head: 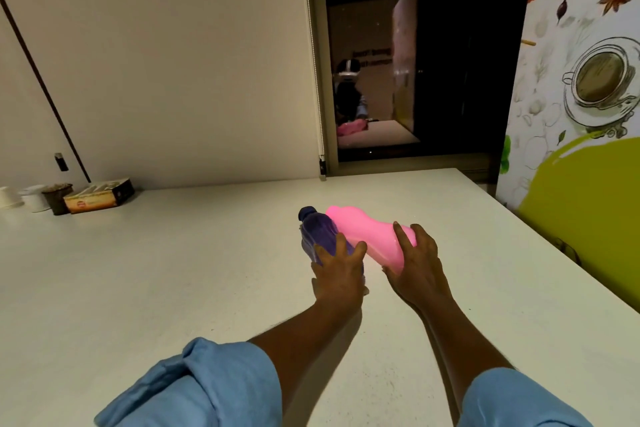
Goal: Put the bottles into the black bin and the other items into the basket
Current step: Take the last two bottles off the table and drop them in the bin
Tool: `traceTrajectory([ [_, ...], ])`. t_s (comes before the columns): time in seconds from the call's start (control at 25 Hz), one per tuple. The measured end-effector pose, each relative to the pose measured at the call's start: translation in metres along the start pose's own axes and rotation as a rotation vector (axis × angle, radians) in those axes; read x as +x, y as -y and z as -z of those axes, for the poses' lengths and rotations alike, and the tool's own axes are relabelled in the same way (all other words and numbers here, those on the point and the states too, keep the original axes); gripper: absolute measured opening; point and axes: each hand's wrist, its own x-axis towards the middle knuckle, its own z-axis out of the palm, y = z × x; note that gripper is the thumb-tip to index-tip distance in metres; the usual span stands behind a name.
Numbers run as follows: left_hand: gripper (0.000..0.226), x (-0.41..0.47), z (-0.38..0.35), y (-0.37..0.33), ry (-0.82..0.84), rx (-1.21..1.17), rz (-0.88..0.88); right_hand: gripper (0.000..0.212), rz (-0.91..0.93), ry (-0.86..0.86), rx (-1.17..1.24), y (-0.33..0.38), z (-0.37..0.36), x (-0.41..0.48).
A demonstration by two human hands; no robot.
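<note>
White cups, dark pot and flat box grouped at table's far left edge; pot contents unclear. White table ends at dark window. Above table's middle: left hand curled round purple bottle, right hand curled round pink bottle; bottles touching.

Both forearms are reaching forward, blue sleeves rolled up. The left hand is gripping a purple bottle; the right hand is gripping a pink bottle.
</note>
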Motion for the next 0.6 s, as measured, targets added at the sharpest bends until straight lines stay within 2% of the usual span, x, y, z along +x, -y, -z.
traceTrajectory([
  [0.16,0.068,-0.011,0.002,0.011,-0.040,-0.036,0.063,0.089,-0.057,-0.036,0.021,0.010,0.004,-0.007],
  [0.32,0.073,-0.028,0.009,0.039,-0.108,-0.157,0.063,0.088,-0.215,-0.106,0.131,0.029,0.017,-0.025],
  [0.48,0.074,-0.053,0.029,0.066,-0.178,-0.252,0.065,0.085,-0.329,-0.178,0.281,0.072,0.042,-0.038],
  [0.6,0.072,-0.077,0.049,0.090,-0.242,-0.290,0.086,0.086,-0.313,-0.153,0.317,0.117,0.053,-0.042],
])
